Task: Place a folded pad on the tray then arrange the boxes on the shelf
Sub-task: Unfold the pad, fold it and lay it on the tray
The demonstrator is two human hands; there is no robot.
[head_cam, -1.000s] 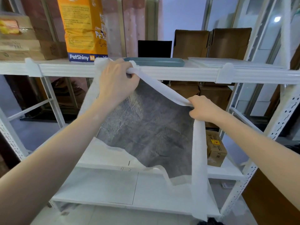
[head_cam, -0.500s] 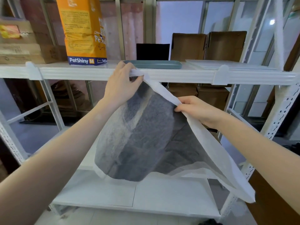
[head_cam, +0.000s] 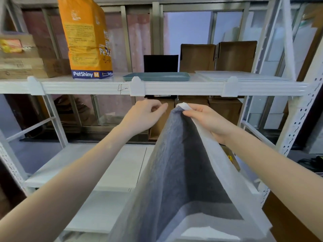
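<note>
A grey pad with white borders hangs folded lengthwise below the upper shelf. My right hand pinches its top corners together at the centre. My left hand is just left of that corner, fingers loosely curled, not touching the pad. A flat teal tray lies on the upper shelf above both hands. Two open brown boxes stand behind the tray at the right. More brown boxes sit behind my hands below the upper shelf.
An orange PetShiny bag stands left of the tray, with stacked cartons at the far left. A white flat lid or panel lies right of the tray. The white lower shelf spreads beneath my arms. Upright posts flank both sides.
The pad's two upper corners were brought together; my left hand let go and my right hand now holds both. Both hands dropped below the upper shelf edge.
</note>
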